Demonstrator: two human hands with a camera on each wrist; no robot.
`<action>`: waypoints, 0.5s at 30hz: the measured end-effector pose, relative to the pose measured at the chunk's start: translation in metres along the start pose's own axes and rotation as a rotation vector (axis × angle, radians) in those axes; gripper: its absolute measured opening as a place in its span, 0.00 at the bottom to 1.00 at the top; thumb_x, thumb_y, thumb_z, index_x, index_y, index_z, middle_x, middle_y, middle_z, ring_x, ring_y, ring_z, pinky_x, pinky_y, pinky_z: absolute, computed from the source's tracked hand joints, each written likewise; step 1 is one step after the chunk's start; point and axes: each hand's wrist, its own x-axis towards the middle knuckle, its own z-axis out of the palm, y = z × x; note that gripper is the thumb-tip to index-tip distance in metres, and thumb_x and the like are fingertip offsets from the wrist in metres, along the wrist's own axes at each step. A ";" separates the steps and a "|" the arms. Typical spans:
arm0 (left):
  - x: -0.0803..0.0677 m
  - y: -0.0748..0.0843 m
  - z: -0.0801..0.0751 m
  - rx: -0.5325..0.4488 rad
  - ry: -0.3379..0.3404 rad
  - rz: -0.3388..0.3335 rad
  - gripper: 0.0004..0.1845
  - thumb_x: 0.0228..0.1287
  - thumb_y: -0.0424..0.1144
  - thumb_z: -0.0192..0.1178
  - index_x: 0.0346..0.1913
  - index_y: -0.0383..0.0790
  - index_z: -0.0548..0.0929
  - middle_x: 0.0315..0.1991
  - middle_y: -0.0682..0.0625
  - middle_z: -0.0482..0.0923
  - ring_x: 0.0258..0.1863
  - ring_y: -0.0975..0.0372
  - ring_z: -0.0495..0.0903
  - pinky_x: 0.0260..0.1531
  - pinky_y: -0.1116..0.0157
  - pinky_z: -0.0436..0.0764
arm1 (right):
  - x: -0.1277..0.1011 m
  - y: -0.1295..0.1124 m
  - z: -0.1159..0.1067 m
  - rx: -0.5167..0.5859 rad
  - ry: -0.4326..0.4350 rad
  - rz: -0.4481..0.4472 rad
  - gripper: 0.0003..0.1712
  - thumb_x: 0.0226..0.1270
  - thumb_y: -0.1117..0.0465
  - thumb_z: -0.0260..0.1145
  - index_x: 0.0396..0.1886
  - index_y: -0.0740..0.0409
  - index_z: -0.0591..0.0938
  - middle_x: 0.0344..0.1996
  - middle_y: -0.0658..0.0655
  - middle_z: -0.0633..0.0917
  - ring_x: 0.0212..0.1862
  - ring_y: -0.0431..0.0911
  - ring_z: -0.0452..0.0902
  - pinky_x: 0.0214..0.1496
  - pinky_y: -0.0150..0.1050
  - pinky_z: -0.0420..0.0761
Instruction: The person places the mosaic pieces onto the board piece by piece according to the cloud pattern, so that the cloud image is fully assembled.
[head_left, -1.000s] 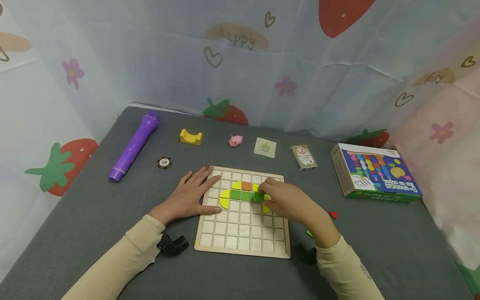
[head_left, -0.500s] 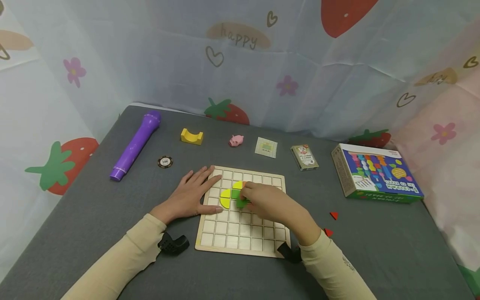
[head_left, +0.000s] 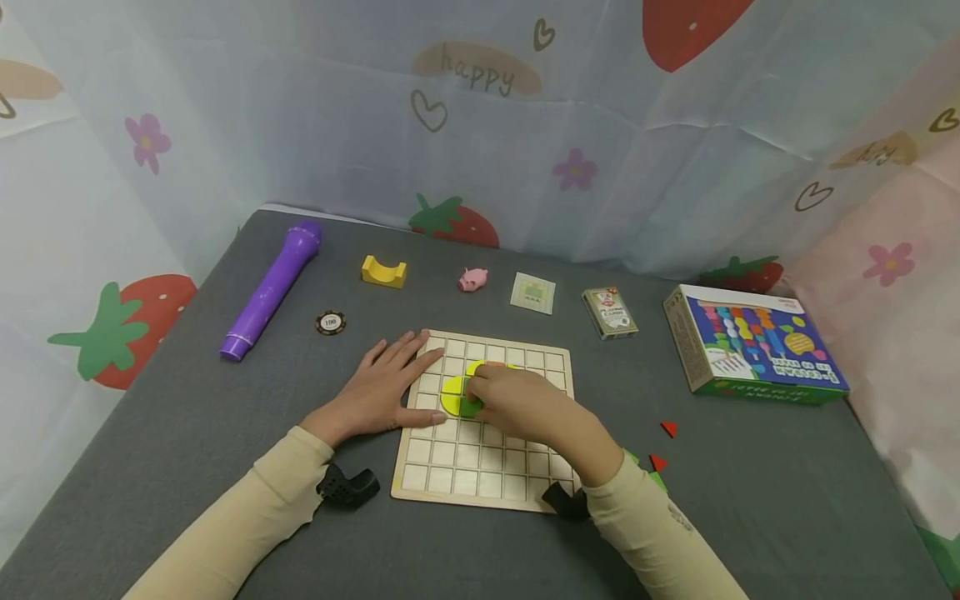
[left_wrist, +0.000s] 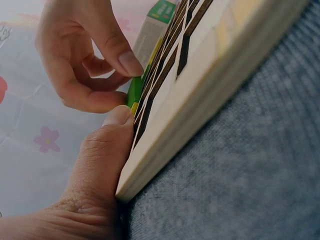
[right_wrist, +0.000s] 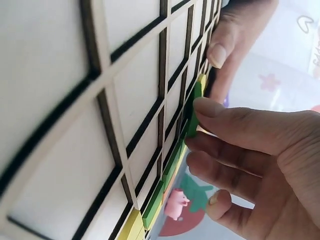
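Observation:
A wooden grid board [head_left: 465, 457] lies in front of me. My left hand [head_left: 378, 392] rests on its left edge, fingers spread and thumb over the rim. My right hand [head_left: 528, 408] pinches a green square tile [head_left: 470, 407] between thumb and fingers, low at the grid beside the yellow rounded tiles [head_left: 451, 396]. The right wrist view shows this green tile [right_wrist: 197, 92] tilted at the fingertips, with more green tiles [right_wrist: 153, 205] in the row behind. In the head view, the right hand hides much of the tile pattern.
Red triangles [head_left: 658, 462] and green pieces [head_left: 657, 480] lie by the right sleeve. Along the back are a purple microphone [head_left: 272, 292], a poker chip [head_left: 330, 322], a yellow block [head_left: 383, 273], a pink pig [head_left: 472, 280], a pattern card [head_left: 533, 293], playing cards [head_left: 610, 313] and a box [head_left: 753, 344].
My right hand has moved left across the board, and the green tile in it is now next to the yellow tiles. The left hand has stayed in place.

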 end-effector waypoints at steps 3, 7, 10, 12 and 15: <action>0.000 0.000 0.000 0.005 0.000 0.000 0.50 0.55 0.69 0.59 0.76 0.50 0.54 0.77 0.46 0.43 0.76 0.50 0.42 0.71 0.44 0.42 | 0.002 0.000 0.001 -0.003 0.001 -0.001 0.06 0.63 0.58 0.69 0.38 0.52 0.82 0.36 0.47 0.78 0.36 0.39 0.72 0.39 0.32 0.77; 0.000 0.000 -0.001 0.006 0.003 0.001 0.50 0.55 0.68 0.59 0.76 0.50 0.54 0.77 0.45 0.43 0.76 0.50 0.43 0.71 0.44 0.42 | 0.003 -0.001 0.002 -0.020 0.004 0.000 0.06 0.62 0.59 0.69 0.38 0.52 0.82 0.36 0.47 0.79 0.37 0.39 0.73 0.40 0.33 0.78; 0.000 0.001 -0.001 0.000 0.003 0.002 0.50 0.55 0.68 0.60 0.76 0.50 0.54 0.77 0.45 0.43 0.76 0.50 0.43 0.71 0.44 0.42 | 0.004 -0.001 0.003 -0.033 0.004 0.002 0.06 0.62 0.59 0.69 0.38 0.51 0.82 0.36 0.46 0.79 0.37 0.38 0.74 0.41 0.33 0.78; 0.000 0.001 -0.001 -0.001 0.001 0.001 0.50 0.55 0.68 0.60 0.76 0.50 0.54 0.77 0.45 0.43 0.76 0.50 0.43 0.71 0.44 0.42 | 0.004 -0.001 0.003 -0.035 -0.005 0.004 0.06 0.63 0.59 0.69 0.38 0.51 0.82 0.36 0.46 0.79 0.37 0.38 0.74 0.41 0.33 0.78; 0.000 0.002 -0.001 -0.003 0.002 0.002 0.50 0.55 0.68 0.60 0.76 0.50 0.54 0.77 0.45 0.44 0.76 0.50 0.43 0.71 0.43 0.42 | 0.002 0.000 0.002 -0.019 -0.017 0.020 0.06 0.64 0.58 0.68 0.40 0.51 0.83 0.37 0.46 0.79 0.37 0.38 0.74 0.42 0.34 0.78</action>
